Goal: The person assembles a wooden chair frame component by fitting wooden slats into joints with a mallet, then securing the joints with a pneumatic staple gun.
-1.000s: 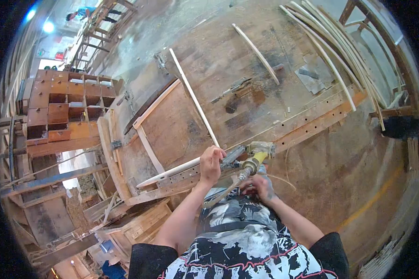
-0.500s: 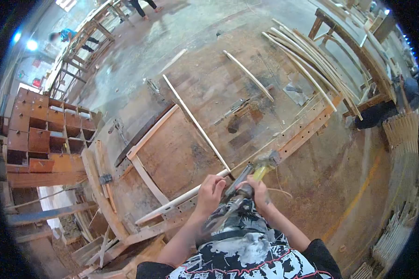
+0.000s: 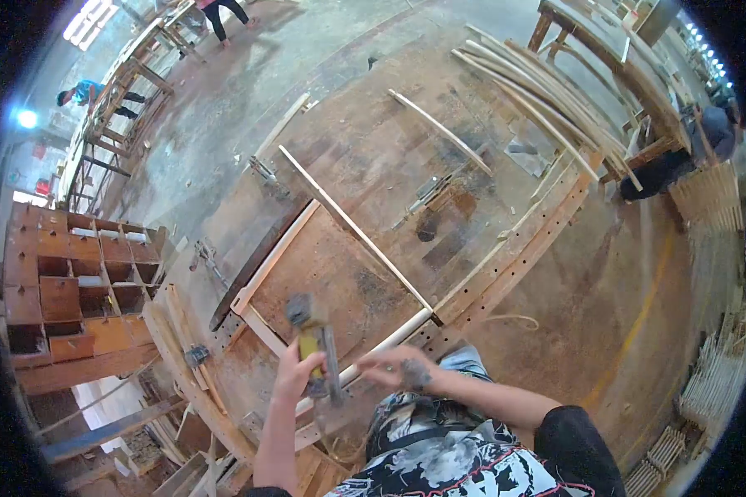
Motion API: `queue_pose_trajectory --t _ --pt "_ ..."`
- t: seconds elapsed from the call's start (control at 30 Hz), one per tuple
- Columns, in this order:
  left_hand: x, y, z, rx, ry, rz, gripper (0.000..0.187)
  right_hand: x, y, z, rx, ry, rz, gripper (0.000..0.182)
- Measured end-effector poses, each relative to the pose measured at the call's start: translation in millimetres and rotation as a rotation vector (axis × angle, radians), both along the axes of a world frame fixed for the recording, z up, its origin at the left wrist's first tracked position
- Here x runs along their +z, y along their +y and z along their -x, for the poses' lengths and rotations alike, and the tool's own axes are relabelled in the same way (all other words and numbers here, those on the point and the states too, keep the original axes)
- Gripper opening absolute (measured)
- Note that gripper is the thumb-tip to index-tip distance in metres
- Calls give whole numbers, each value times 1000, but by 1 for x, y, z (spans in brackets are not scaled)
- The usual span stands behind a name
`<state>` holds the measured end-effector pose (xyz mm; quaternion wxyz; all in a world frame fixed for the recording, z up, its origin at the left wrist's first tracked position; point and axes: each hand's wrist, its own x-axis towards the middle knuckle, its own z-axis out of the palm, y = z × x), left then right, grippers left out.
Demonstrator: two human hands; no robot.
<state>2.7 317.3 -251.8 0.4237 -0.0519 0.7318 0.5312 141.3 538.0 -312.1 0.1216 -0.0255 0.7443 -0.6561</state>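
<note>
My left hand (image 3: 292, 374) is closed around the yellow grip of a nail gun (image 3: 313, 340), whose dark head points away from me over the wooden frame. The gun is slightly blurred. To its right, my right hand (image 3: 399, 366) holds nothing, its fingers stretched out toward the gun and apart from it. Beneath both hands runs a pale rounded wooden pole (image 3: 402, 331) along the near side of the frame. A thin wooden strip (image 3: 352, 224) reaches from the pole's right end toward the far side. The frame's left end is a light wooden rail (image 3: 265, 331).
A long board with holes (image 3: 514, 248) continues to the right. Metal clamps (image 3: 431, 190) are fixed on the worktable. Long wooden strips (image 3: 530, 91) lie at the far right, a drawer cabinet (image 3: 66, 282) stands left, and a hammer (image 3: 196, 356) lies nearby. Two people are at the back.
The nail gun has passed from my right hand to my left and moved left over the frame. My right hand has let go and its fingers are stretched out. The view has shifted slightly.
</note>
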Motion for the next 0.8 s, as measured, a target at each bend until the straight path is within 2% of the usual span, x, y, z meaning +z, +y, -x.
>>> queue_pose_trajectory --t 0.03,0.1,0.17,0.23,0.3,0.37,0.47,0.5,0.63,0.8 --pt "10 -7 -3 55 23 31 24 -16 17 9 -156 -81 143 31" --pt "32 -25 -13 127 27 72 22 -69 50 34 -422 -14 138 28" --pt "66 -13 -8 206 36 107 20 -125 71 67 -542 -11 -68 32" --pt "97 23 -1 289 40 125 16 -179 81 108 -615 244 -290 44" --pt "90 38 18 384 -13 221 15 -187 78 148 -590 106 -286 55" --pt "80 64 42 426 -6 387 18 -201 64 182 -582 -7 -222 57" --pt "76 114 72 420 17 461 19 -208 50 210 -591 -134 -246 58" --pt "75 126 80 343 58 519 27 -209 49 212 -592 -170 -275 58" --pt "70 172 121 225 123 584 20 -214 55 213 -508 -187 -243 60" --pt "54 238 187 -178 267 778 22 -218 53 212 -547 -169 -236 57"
